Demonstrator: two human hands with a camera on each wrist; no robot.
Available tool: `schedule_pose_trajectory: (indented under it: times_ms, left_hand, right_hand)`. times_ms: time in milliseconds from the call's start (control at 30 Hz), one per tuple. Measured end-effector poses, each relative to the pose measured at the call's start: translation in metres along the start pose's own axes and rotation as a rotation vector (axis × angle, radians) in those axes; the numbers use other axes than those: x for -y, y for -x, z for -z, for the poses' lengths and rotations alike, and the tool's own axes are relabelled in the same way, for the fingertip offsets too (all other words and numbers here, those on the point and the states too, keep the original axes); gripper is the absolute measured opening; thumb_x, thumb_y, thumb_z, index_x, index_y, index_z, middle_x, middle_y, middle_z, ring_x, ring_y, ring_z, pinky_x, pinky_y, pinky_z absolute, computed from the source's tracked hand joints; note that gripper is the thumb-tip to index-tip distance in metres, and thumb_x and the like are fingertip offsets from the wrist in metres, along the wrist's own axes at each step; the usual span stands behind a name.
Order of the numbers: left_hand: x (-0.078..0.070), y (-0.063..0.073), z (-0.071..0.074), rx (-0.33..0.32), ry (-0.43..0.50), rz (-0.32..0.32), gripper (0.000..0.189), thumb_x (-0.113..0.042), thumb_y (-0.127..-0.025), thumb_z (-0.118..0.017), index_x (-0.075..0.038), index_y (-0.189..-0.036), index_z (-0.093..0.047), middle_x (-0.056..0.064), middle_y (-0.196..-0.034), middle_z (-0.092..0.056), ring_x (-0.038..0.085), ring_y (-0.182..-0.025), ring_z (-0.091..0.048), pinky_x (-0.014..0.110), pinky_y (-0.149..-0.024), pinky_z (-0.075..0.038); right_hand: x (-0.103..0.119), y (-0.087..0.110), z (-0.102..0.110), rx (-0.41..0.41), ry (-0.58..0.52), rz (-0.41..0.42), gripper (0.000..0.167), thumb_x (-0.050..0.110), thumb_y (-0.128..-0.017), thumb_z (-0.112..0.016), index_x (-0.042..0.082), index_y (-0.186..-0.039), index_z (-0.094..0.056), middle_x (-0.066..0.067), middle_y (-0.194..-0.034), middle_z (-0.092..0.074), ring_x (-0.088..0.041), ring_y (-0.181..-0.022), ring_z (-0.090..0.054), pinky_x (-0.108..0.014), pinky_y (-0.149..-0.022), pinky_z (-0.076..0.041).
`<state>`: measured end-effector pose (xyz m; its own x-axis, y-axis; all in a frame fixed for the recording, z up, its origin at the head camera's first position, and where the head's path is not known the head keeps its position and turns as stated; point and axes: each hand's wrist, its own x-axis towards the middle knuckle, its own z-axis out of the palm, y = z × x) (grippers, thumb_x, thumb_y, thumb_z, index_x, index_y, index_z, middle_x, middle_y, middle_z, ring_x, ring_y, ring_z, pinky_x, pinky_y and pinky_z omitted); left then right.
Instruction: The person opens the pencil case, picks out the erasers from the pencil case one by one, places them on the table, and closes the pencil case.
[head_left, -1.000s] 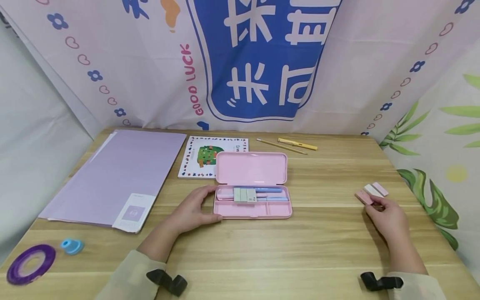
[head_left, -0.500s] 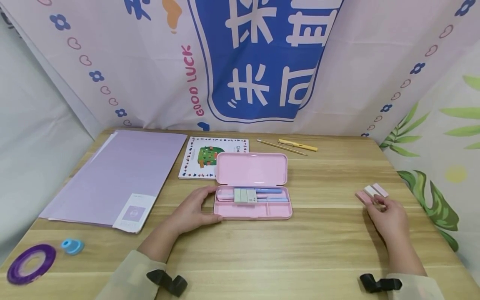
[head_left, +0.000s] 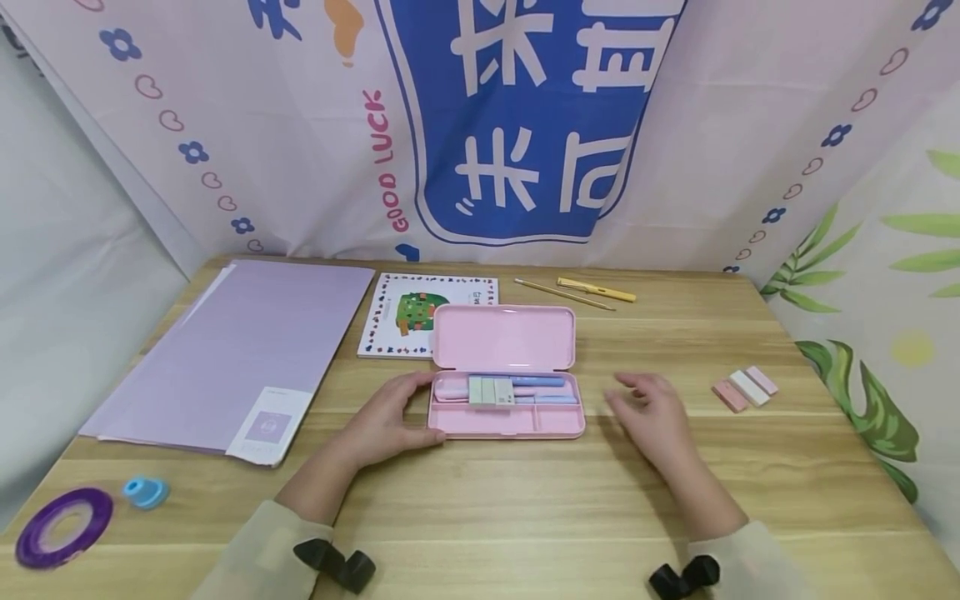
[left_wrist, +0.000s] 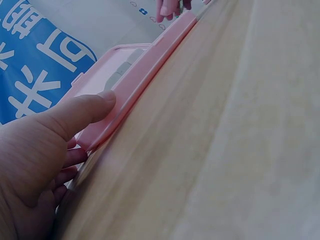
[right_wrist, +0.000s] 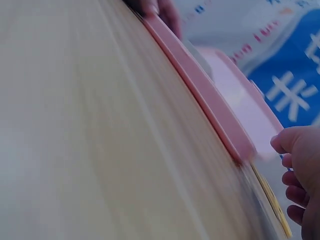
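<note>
A pink pencil case (head_left: pixel 480 421) lies with its lid up in the middle of the table. In its back compartment are blue and pink pens (head_left: pixel 543 382), with a grey-green segmented block (head_left: pixel 491 391) lying across them. My left hand (head_left: pixel 390 421) holds the case's left end, thumb at the front edge; the left wrist view shows the thumb (left_wrist: pixel 87 112) pressed on the pink wall. My right hand (head_left: pixel 652 421) is just right of the case, apart from it, fingers loosely bent with nothing in them. Three small eraser-like blocks, pink, white and light pink (head_left: pixel 745 388), lie side by side farther right.
Behind the case are a booklet (head_left: pixel 390 317), a gold pencil (head_left: pixel 562 293) and a yellow pen (head_left: pixel 596 289). Large lilac folders (head_left: pixel 247 350) lie at left. A purple ring (head_left: pixel 63 528) and a light blue cap-like piece (head_left: pixel 146 492) sit at front left.
My right hand has let go of the small blocks at the right and moved left, close to the pencil case. The blocks sit squarely in a row. My left hand has stayed put.
</note>
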<state>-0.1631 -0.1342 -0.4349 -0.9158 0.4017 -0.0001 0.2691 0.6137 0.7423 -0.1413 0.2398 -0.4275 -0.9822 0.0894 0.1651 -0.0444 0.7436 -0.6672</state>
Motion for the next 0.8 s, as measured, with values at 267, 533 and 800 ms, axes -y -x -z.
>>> schedule_pose_trajectory:
  times_ms: [267,533,800]
  left_hand:
    - [0.001,0.001,0.0,-0.001,0.004,-0.003,0.086,-0.04,-0.074,-0.084,-0.009,-0.144,-0.045,0.016,-0.149,-0.045,0.036,-0.141,-0.038,0.054,-0.118,-0.031]
    - [0.002,0.0,0.0,0.0,0.008,-0.002,0.086,-0.041,-0.074,-0.084,-0.01,-0.144,-0.045,0.016,-0.149,-0.045,0.036,-0.141,-0.038,0.054,-0.118,-0.031]
    - [0.002,0.0,-0.001,-0.002,0.008,-0.002,0.086,-0.041,-0.074,-0.084,-0.01,-0.144,-0.045,0.015,-0.149,-0.046,0.036,-0.141,-0.038,0.055,-0.118,-0.031]
  right_hand:
    - [0.055,0.004,-0.049,0.066,-0.007,0.197,0.036,0.024,-0.082,-0.078,0.007,-0.113,-0.072,-0.013,-0.112,-0.068,-0.034,-0.115,-0.055,-0.051,-0.102,-0.045]
    - [0.078,0.005,-0.073,0.087,0.132,0.271,0.047,0.038,-0.077,-0.08,0.006,-0.11,-0.073,-0.01,-0.104,-0.071,-0.032,-0.111,-0.057,-0.047,-0.103,-0.041]
    - [0.09,0.003,-0.081,0.099,0.226,0.218,0.053,0.044,-0.078,-0.079,0.006,-0.115,-0.072,-0.013,-0.107,-0.071,-0.034,-0.109,-0.06,-0.049,-0.105,-0.04]
